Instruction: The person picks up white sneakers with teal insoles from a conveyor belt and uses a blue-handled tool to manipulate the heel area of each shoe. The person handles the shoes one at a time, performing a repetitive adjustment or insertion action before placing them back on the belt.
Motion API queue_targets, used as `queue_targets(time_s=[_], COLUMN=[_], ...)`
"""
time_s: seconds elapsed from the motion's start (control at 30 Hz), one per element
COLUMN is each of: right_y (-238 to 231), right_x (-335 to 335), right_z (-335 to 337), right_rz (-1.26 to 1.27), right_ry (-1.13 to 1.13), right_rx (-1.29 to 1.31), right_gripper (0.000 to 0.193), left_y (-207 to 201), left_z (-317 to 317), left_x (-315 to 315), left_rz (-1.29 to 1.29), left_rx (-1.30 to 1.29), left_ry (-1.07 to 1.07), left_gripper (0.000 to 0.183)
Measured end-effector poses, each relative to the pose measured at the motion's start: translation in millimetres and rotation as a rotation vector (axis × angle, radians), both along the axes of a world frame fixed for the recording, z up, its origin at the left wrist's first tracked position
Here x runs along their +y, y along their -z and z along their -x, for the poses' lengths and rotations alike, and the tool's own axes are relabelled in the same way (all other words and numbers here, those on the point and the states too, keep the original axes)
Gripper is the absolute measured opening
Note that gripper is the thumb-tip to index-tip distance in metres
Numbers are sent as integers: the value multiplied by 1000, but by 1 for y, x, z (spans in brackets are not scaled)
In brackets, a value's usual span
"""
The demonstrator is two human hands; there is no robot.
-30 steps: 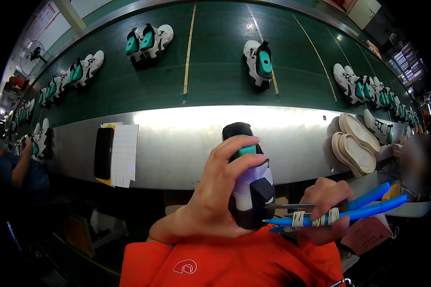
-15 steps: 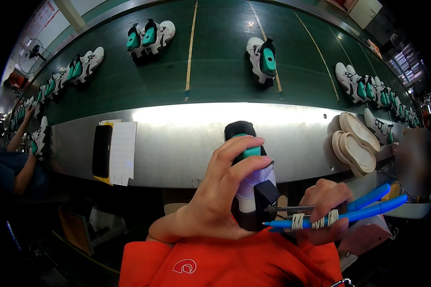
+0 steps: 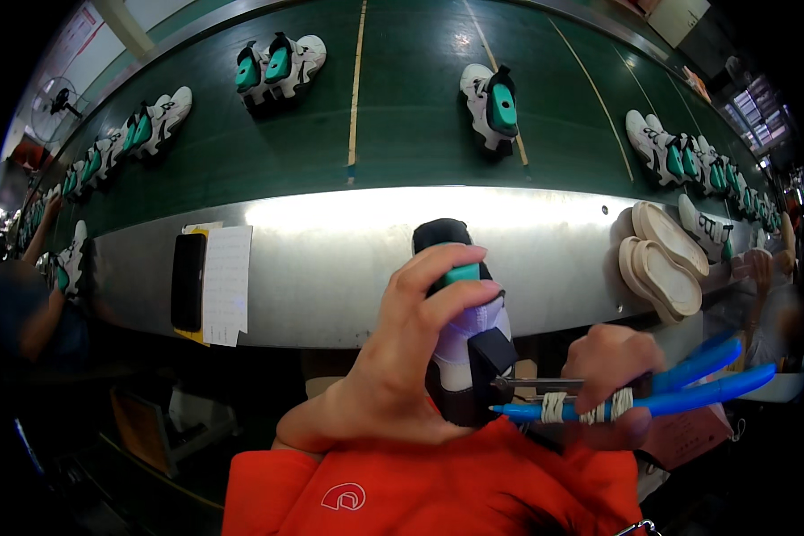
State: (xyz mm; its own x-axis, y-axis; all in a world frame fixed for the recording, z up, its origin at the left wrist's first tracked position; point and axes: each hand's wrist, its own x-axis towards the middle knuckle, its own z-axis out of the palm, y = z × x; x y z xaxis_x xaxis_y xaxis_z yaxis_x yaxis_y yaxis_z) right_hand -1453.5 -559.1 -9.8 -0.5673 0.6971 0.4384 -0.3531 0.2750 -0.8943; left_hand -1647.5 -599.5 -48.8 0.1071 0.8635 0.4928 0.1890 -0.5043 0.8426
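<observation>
My left hand is wrapped round a white and black shoe, thumb beneath and fingers across its green insert. It holds the shoe up between my chest and the metal ledge. In my right hand is a slim metal tool with blue handles, with a blue pen bound along it by pale rubber bands. The metal end and the pen's tip lie close to the dark lower part of the shoe; I cannot tell whether they touch it.
A metal ledge runs before me, with a black phone, written paper and cream soles on it. Beyond, a green conveyor carries several shoes with green inserts. Other people's arms show at both sides.
My right hand and the tool have shifted slightly right, and the handles are blurred. The shoe stays in my left hand, a little higher in the picture. More of a co-worker's arms shows at right.
</observation>
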Motion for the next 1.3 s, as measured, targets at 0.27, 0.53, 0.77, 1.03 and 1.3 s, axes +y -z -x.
queue_targets(time_s=[0.27,0.53,0.77,1.03,1.3], right_y=[-38,-37,34,172,187], right_x=[31,33,39,44,62], right_z=[16,25,-8,-37,-39], right_rz=[-176,-172,135,622,600], right_ry=[-136,-64,439,564,626], right_rx=[-334,-263,78,262,294], right_gripper=[23,24,44,32,32], left_y=[0,2,13,124,129], left_z=[5,15,15,7,32], left_x=[19,31,29,-31,73], left_rz=[-20,-51,-98,-769,-426], left_rx=[-41,-19,-81,593,641], left_ry=[-64,-30,-27,59,292], left_gripper=[86,93,94,51,58])
